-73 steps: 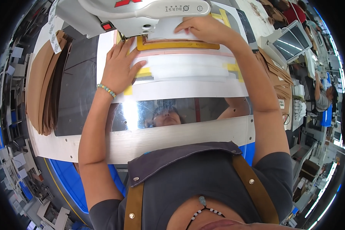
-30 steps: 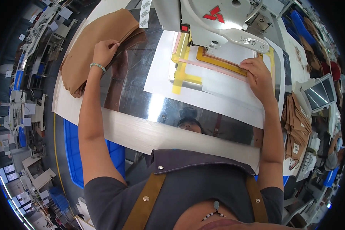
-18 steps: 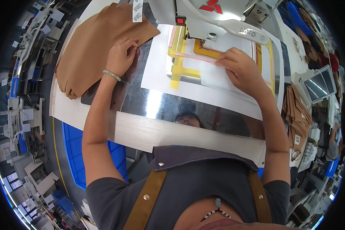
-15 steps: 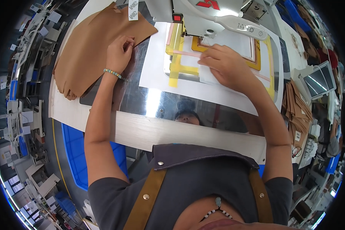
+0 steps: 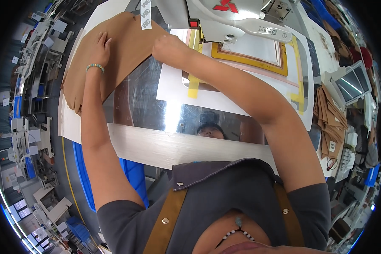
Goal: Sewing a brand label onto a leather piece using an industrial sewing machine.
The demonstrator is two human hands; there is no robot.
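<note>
A stack of brown panels [image 5: 127,46], cloth or leather, lies at the left of the work surface. My left hand [image 5: 99,51] rests on the stack's left part, fingers stretched out. My right hand [image 5: 170,50] reaches across to the stack's right corner, its fingers closed on the edge of the brown panel there; the fingertips are partly hidden. Right of that hand is a yellow-edged template frame [image 5: 249,60] on a white sheet [image 5: 173,91], with yellow tape strips [image 5: 193,86] beside it.
A white sewing machine head [image 5: 224,29] with a lamp [image 5: 262,30] overhangs the frame. A white printed strip [image 5: 145,17] hangs above the stack. A shiny metal plate [image 5: 152,110] covers the near surface. More brown pieces [image 5: 328,118] and a tilted screen [image 5: 352,86] are at right.
My right hand has left the template frame and swung left to the brown stack's corner. My left hand has slid left and flattened on the stack.
</note>
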